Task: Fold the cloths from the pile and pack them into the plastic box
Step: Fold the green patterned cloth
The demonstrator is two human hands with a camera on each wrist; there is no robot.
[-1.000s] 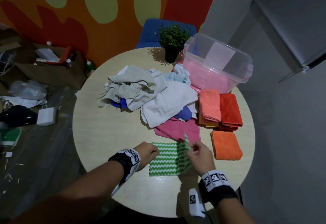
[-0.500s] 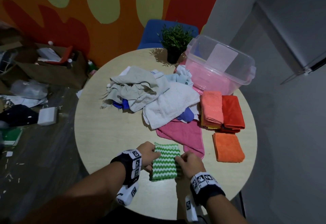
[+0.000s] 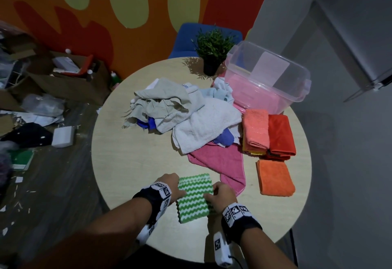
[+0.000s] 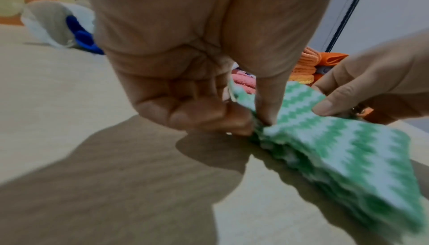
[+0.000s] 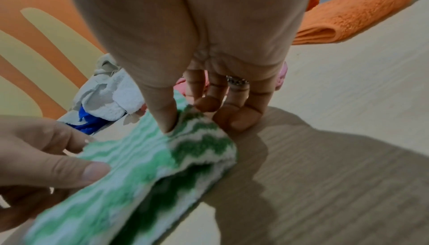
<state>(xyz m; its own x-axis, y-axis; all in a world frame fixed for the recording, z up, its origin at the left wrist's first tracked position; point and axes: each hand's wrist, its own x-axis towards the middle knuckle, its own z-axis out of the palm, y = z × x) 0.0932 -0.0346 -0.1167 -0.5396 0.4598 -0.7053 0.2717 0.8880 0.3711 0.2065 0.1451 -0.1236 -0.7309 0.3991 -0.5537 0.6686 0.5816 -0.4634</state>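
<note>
I am pinching the left edge of the folded green zigzag cloth (image 3: pixel 194 197) between my left hand's (image 3: pixel 171 187) thumb and curled fingers, holding it at the near edge of the round table (image 3: pixel 131 162). My right hand (image 3: pixel 220 195) is pinching the cloth's right edge the same way. Further right, a folded orange cloth (image 3: pixel 274 177) is lying flat, with the plastic box (image 3: pixel 267 82) sitting beyond it.

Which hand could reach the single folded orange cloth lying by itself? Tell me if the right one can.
Probably yes. The orange cloth lies flat just to the right of the right hand, with only bare table between. But that hand now pinches the green zigzag cloth, so it must let go first.
</note>
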